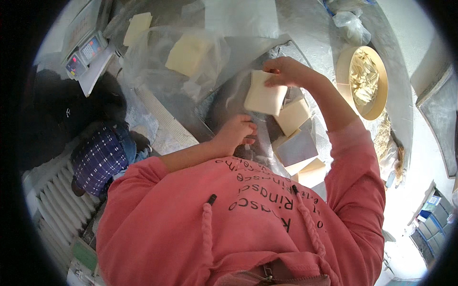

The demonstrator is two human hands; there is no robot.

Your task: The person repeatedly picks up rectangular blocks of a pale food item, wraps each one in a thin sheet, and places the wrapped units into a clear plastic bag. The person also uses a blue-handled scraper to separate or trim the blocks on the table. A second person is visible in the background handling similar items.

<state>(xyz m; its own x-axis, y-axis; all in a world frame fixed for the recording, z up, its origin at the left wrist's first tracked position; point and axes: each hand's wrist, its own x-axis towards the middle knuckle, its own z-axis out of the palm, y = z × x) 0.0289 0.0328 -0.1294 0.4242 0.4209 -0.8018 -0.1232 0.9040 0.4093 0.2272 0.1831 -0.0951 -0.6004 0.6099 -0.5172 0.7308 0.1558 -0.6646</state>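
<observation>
My right hand (286,72) grips the upper right corner of a thick, pale stack of square dough sheets (264,95), thumb and fingers closed on it. Lower and to the left, my left hand (237,133) has its fingers curled around the edge of a clear plastic bag (234,102). The thin film spreads over a dark flat surface (214,112) beside the held stack. More square dough stacks, one of them cream (293,116) and one in shadow (296,148), lie overlapping just right of my hands.
Another clear bag (143,52) with a pale dough stack (187,55) lies at the far left. A digital scale (86,55) stands beyond it. At the right is a round tub (380,102) of pale strips, with a knotted plastic bag (353,27) behind. Someone's checked garment (100,157) shows at left.
</observation>
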